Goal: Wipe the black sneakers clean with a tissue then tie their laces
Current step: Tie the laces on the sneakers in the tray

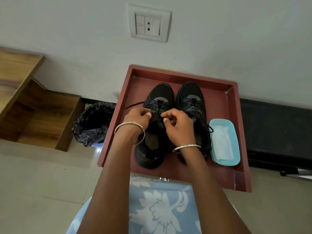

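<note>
Where the hands are: just past a blue flowered lap, both are over the left sneaker, above its tongue.
left hand: grip clenched on the lace, thumb and curled fingers pinching it by the eyelets.
right hand: grip also pinching the lace, thumb against forefinger, close beside the left hand.
lace: black, with one loose end trailing leftward across the desk.
left sneaker: on the desk, toe toward the wall, collar gaping toward the person, no finished bow visible.
right sneaker: just beside its partner and parallel to it. A lace loop hangs over its outer side, but whether it is knotted cannot be told.
tissue: white, lying in a teal container on the desk, just beside the right sneaker.
progress: neither hand holds the tissue, so the wiping looks done. Tying is under way, with this bow left and possibly the other.
count: two sneakers, two bangles (one on each wrist), one tissue, one container, one bin, one wall socket.
farther off: the bin, lined in black, on the floor left of the desk, and the wall socket above.
</note>
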Tool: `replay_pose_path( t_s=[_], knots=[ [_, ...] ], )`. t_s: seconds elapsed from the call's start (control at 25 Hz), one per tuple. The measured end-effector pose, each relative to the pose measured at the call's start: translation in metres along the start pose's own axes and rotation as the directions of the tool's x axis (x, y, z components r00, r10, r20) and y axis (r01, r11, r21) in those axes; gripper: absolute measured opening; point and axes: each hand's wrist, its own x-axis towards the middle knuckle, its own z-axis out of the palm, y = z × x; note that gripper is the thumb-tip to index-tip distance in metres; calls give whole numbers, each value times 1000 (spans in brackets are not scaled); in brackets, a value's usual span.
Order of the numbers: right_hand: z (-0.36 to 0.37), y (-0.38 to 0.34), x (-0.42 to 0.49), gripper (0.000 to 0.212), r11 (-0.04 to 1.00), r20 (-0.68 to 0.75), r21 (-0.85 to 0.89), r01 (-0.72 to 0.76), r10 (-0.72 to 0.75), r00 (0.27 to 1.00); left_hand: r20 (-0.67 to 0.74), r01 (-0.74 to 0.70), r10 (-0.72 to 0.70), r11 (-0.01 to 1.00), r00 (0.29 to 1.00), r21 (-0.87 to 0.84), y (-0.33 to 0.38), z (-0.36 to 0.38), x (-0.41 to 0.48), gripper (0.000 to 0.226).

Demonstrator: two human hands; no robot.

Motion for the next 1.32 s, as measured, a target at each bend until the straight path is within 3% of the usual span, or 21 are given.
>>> replay_pose_path(
  t_s=[0.28,0.4,0.48,0.6,0.76,1.16,1.32],
  knots=[
    [-15,-1,-1,14,994,47,50,97,-100,994,77,-21,26,997,997,-71,1,5,0,14],
    [-17,0,0,24,994,83,-10,107,-106,991,112,-44,47,999,993,-33,0,1,1,10],
    [-15,-1,0,27,984,98,-111,139,-128,987,189,-50,54,998,981,-23,-3,-5,2,22],
    [-9,-8,-1,31,939,150,-313,144,-100,984,192,-113,88,986,977,124,-5,-5,2,42],
    [-5,-14,-2,26,930,125,-333,157,-122,985,93,-232,213,918,973,321,2,4,-4,43],
    [-4,-9,1,23,957,16,-247,155,-156,988,71,-224,216,966,974,128,5,3,-7,36],
    [-5,-8,2,13,930,-7,-283,233,-245,969,33,-205,203,974,979,92,5,6,-8,35]
  ],
)
